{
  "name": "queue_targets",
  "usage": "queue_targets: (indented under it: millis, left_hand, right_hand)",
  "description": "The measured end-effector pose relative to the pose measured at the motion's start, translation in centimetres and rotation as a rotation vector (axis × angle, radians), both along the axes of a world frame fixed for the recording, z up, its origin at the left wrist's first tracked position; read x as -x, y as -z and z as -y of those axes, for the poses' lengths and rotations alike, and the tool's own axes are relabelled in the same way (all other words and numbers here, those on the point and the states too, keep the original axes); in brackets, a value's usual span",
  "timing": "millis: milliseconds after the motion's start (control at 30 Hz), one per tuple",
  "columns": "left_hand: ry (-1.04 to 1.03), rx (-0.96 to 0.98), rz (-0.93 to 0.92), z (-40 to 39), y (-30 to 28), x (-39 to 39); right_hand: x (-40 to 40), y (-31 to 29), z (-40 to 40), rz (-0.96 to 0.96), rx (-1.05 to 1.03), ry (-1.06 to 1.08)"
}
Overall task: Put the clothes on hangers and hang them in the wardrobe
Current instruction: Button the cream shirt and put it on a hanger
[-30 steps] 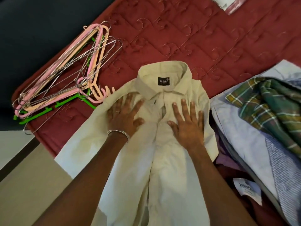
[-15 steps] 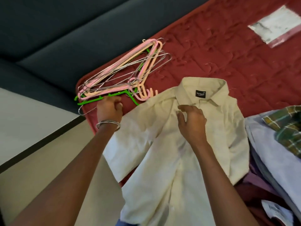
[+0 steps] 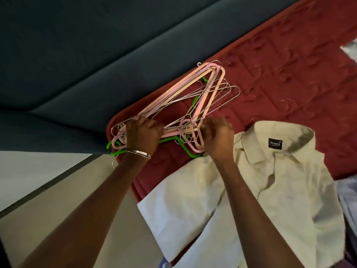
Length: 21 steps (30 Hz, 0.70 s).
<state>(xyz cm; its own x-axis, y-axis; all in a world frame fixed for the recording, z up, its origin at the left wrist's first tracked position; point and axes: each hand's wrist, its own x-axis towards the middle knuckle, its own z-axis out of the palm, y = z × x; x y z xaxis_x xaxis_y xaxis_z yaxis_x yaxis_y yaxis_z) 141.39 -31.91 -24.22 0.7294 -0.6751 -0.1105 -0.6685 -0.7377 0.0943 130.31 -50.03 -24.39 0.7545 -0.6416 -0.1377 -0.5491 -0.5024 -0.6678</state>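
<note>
A cream short-sleeved shirt (image 3: 270, 190) lies flat, collar up, on the red quilted bed cover (image 3: 289, 74). To its left sits a tangled pile of hangers (image 3: 195, 97): pink and peach plastic, thin wire, and a green one (image 3: 185, 149) underneath. My left hand (image 3: 143, 135), with a metal bangle at the wrist, grips the pile's left end. My right hand (image 3: 217, 138) has its fingers curled round the hooks at the pile's right end, just beside the shirt's shoulder.
A dark blue-grey padded surface (image 3: 77, 55) runs along the bed's far left side. Pale floor (image 3: 48, 200) shows at lower left. Other pale clothes (image 3: 349, 200) peek in at the right edge, and a white sheet (image 3: 350, 49) lies on the cover at upper right.
Both hands left the shirt, where they lay flat a second ago. The left reached the hangers first; the right followed and now holds the hooks. The view swung left.
</note>
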Motion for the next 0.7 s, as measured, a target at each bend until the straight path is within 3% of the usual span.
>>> queue_targets:
  millis: [100,233,333,500,633,700]
  left_hand:
    - [-0.078,0.259,-0.149,-0.4,0.4,-0.6]
    - [-0.222,0.453,-0.270,0.0,-0.1,-0.6]
    - [-0.316,0.494,-0.235,0.5,-1.0,-0.7]
    - [-0.246,0.484,0.001,1.5,-4.2,-1.0]
    - [-0.328,0.599,-0.214,2.1,-5.4,-2.1]
    - [-0.303,0.644,-0.172,1.9,-6.6,-2.2]
  right_hand:
    - [0.3,0.2,0.8,-0.031,0.035,0.002]
    - [0.4,0.0,1.3,-0.098,0.045,-0.141]
    - [0.2,-0.8,1.6,-0.065,-0.028,-0.201]
    - [0.2,-2.2,2.3,-0.014,-0.115,-0.110]
    - [0.2,-3.6,2.7,0.050,-0.279,0.002]
    - [0.4,-4.6,2.6,0.128,-0.320,0.052]
